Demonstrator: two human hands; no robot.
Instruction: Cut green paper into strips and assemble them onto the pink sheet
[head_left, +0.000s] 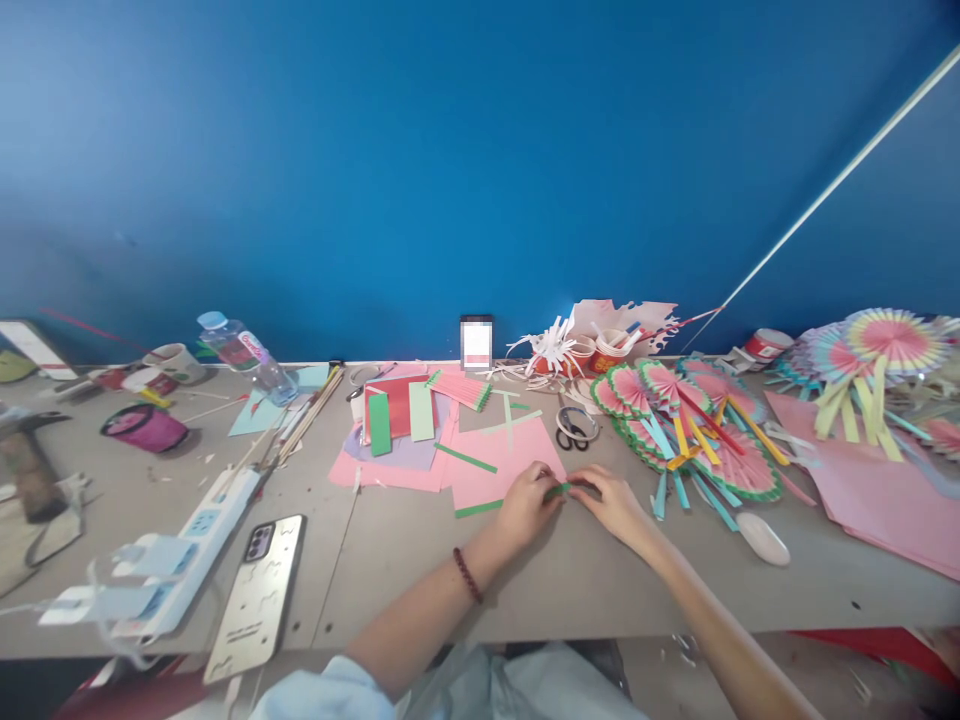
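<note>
Grey table (420,570), pink paper sheets (495,470), scissors (574,428), phone (259,590), power strip (202,530), paper fans (697,430), water bottle (244,352)

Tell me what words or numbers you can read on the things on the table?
None can be read.
Water bottle: red label, print too blurred.
Red paper cups: yellow marks, too small.
Standing phone: screen blurred out.
Green paper strip, held by left hand and right hand: no print visible.
</note>
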